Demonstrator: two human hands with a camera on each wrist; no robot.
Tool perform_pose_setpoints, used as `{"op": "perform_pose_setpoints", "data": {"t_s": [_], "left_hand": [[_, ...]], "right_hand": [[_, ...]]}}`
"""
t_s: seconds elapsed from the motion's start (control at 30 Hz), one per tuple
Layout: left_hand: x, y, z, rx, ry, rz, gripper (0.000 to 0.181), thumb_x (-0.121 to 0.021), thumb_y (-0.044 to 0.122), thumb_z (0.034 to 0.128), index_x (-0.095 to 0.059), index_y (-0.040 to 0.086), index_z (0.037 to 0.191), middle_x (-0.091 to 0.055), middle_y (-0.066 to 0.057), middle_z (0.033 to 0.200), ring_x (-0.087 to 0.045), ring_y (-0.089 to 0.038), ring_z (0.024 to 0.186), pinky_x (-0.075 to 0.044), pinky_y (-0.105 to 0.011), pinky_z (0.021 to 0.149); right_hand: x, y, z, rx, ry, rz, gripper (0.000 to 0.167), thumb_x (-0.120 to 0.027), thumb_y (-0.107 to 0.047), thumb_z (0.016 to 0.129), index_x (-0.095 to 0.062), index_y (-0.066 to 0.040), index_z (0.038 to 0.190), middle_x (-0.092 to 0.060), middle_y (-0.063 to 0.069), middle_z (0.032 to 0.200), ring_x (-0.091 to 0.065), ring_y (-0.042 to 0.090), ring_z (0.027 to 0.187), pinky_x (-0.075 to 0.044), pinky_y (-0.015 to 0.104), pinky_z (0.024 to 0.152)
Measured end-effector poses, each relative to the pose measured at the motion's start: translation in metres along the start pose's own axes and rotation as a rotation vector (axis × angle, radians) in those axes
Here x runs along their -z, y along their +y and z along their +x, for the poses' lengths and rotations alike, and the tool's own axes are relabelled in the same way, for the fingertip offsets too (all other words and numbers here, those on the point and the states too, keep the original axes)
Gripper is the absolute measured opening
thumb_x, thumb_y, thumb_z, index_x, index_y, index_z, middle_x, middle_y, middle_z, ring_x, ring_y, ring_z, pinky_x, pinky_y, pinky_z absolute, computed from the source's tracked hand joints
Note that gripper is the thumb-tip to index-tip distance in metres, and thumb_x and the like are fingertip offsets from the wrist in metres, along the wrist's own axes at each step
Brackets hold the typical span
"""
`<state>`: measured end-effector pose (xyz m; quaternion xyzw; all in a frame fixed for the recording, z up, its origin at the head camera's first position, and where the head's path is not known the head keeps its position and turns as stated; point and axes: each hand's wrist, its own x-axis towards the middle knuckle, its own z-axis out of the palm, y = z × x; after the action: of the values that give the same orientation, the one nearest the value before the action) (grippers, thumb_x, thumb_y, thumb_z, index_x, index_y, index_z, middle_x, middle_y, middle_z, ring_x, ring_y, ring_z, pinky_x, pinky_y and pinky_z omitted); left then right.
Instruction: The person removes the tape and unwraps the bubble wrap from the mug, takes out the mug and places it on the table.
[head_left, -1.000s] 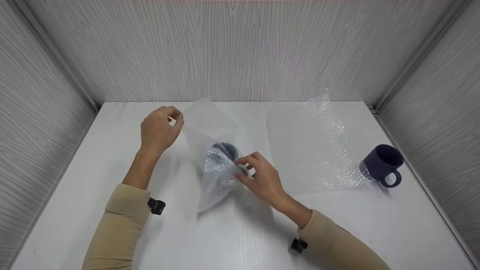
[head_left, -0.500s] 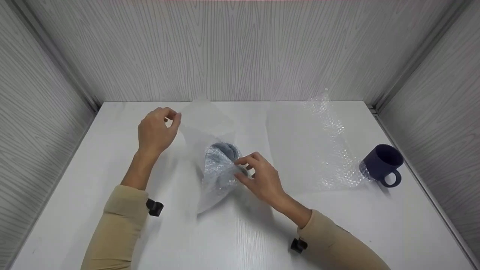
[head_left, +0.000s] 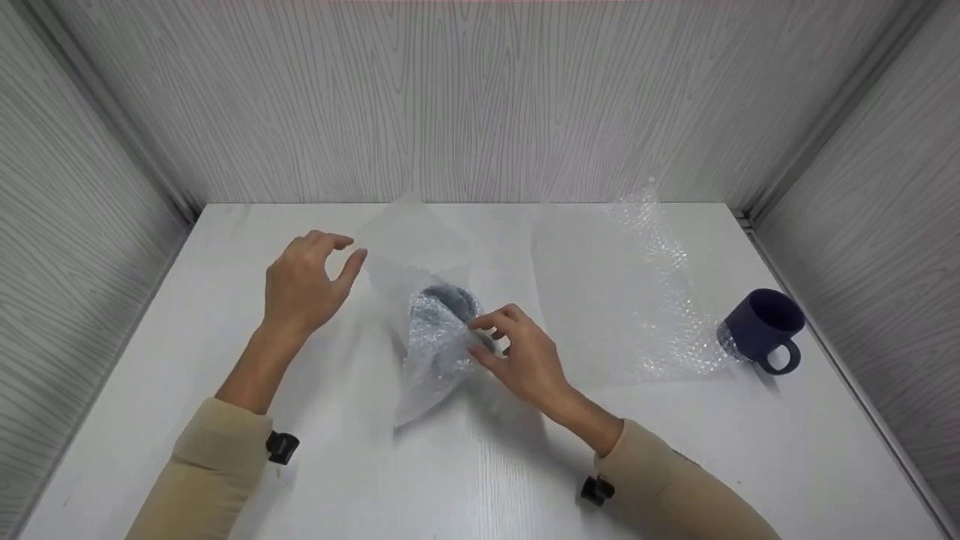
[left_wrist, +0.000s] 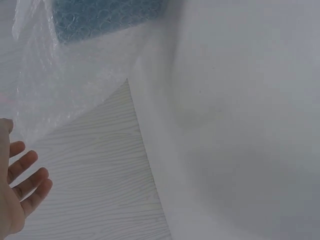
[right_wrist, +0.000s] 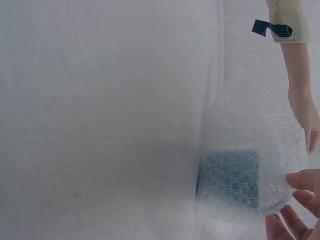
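A light blue mug point(head_left: 454, 300) stands wrapped in a sheet of bubble wrap point(head_left: 435, 360) on the white table; a loose flap of the sheet spreads up behind it. My right hand point(head_left: 525, 356) is at the mug's right side, thumb and fingers pinching the wrap there. To the left of the flap, my left hand point(head_left: 304, 285) is raised with thumb and forefinger spread apart and nothing between them. In the left wrist view, the blue mug point(left_wrist: 107, 17) shows through the bubbles, and the left hand's fingers point(left_wrist: 35, 185) are loosely extended near the flap's corner.
A second bubble wrap sheet point(head_left: 622, 300) lies flat on the right half of the table point(head_left: 480, 480). A dark blue mug point(head_left: 765, 326) rests on that sheet's right corner, handle toward me. Grey wood-grain walls point(head_left: 480, 105) enclose the back and sides.
My left hand has parted its thumb and forefinger, letting go of the flap, and drawn slightly back toward me. The right hand and the wrapped mug have stayed in place.
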<state>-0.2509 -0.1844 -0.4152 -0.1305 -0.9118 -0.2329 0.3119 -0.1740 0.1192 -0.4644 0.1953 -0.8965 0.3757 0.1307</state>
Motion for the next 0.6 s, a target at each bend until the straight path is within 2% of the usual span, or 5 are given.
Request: {"op": "perform_pose_setpoints", "data": {"t_s": [0.1, 0.23, 0.6], "left_hand": [[0.004, 0.003, -0.007, -0.038, -0.009, 0.011, 0.030, -0.074, 0.030, 0.0992, -0.077, 0.003, 0.112, -0.079, -0.017, 0.108, -0.075, -0.038, 0.099, -0.064, -0.049, 0.073], [0.006, 0.007, -0.015, -0.105, -0.038, 0.000, 0.028, -0.075, 0.028, 0.0982, -0.077, 0.004, 0.113, -0.078, -0.015, 0.107, -0.075, -0.037, 0.099, -0.064, -0.047, 0.070], [0.000, 0.011, -0.032, -0.308, -0.104, -0.068, 0.025, -0.080, 0.023, 0.0940, -0.078, 0.008, 0.114, -0.078, -0.010, 0.109, -0.074, -0.030, 0.105, -0.065, -0.044, 0.084]], "right_hand": [[0.000, -0.001, 0.000, 0.003, 0.000, -0.006, 0.026, -0.083, -0.017, 0.091, -0.076, -0.020, 0.116, -0.069, 0.006, 0.111, -0.072, 0.017, 0.096, -0.062, 0.029, 0.073], [0.000, -0.001, 0.001, 0.000, 0.002, -0.005, 0.026, -0.083, -0.017, 0.091, -0.076, -0.020, 0.116, -0.069, 0.006, 0.110, -0.072, 0.018, 0.096, -0.061, 0.028, 0.073], [-0.001, 0.000, 0.001, 0.022, 0.009, -0.028, 0.026, -0.083, -0.017, 0.092, -0.075, -0.021, 0.116, -0.070, 0.007, 0.111, -0.072, 0.020, 0.096, -0.061, 0.027, 0.071]]}}
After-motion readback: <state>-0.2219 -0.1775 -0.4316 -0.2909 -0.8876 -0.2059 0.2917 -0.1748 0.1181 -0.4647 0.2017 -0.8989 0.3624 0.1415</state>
